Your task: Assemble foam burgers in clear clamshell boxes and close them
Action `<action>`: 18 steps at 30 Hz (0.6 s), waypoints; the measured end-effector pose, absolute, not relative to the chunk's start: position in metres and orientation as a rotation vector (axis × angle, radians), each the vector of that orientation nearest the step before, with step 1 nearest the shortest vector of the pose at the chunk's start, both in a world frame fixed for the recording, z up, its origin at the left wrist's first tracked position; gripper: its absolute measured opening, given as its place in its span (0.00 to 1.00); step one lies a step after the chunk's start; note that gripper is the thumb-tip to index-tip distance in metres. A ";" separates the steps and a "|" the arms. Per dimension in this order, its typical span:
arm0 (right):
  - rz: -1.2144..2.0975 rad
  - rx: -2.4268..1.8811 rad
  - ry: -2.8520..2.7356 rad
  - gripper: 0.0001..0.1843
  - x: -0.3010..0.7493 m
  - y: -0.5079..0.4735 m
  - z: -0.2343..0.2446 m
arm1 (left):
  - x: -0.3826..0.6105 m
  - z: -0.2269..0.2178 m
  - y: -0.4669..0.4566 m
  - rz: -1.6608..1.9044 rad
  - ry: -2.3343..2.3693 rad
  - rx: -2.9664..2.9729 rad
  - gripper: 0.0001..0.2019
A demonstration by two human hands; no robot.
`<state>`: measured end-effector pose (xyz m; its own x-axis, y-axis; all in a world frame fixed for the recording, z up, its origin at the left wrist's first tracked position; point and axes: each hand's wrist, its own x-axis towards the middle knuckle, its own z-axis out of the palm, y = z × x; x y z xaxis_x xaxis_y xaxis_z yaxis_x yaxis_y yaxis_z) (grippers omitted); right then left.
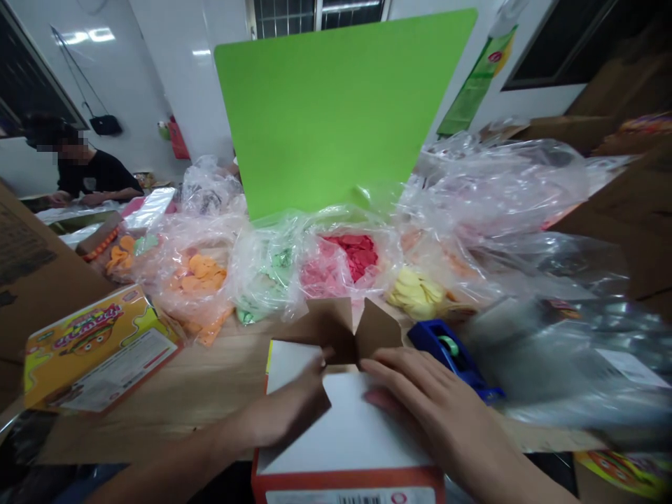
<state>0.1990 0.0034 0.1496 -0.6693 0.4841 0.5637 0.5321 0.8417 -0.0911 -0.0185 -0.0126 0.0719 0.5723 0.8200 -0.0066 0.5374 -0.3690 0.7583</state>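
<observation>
A small cardboard box [309,483] stands in front of me at the near edge of the table, its top flaps raised and its brown inside showing. Its outside is white and red, with a barcode label low on the near side. My left hand [294,406] is closed at the left part of the opening, gripping a white flap; some of its fingers are hidden by cardboard. Across the right edge of the box lies my right hand [420,392], fingers bent over the white panel and holding it.
A yellow printed box [105,350] lies at left. Clear bags hold orange [199,273], green [273,273], red [360,255] and yellow pieces [414,290]. A blue tape dispenser [454,357] and plastic packs [572,364] are right; a green board [336,112] stands behind. A person [99,171] sits far left.
</observation>
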 end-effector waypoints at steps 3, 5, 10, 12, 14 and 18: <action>-0.122 -0.777 -2.555 0.14 0.193 0.007 0.133 | -0.034 0.071 0.012 0.585 1.515 1.929 0.36; -0.013 -0.797 -2.654 0.09 0.194 0.005 0.124 | -0.042 0.066 0.029 0.583 1.587 1.841 0.40; -0.029 -0.783 -2.659 0.14 0.210 -0.020 0.110 | -0.059 0.054 0.036 0.561 1.350 1.829 0.20; -0.124 -0.904 -2.485 0.18 0.217 -0.032 0.100 | -0.065 0.054 0.030 0.549 1.322 1.854 0.17; -0.071 -1.169 -2.248 0.36 0.220 -0.040 0.089 | -0.069 0.055 0.025 0.532 1.304 1.866 0.19; 0.416 -1.563 -2.001 0.48 0.219 -0.033 0.079 | -0.069 0.060 0.023 0.450 1.397 1.768 0.18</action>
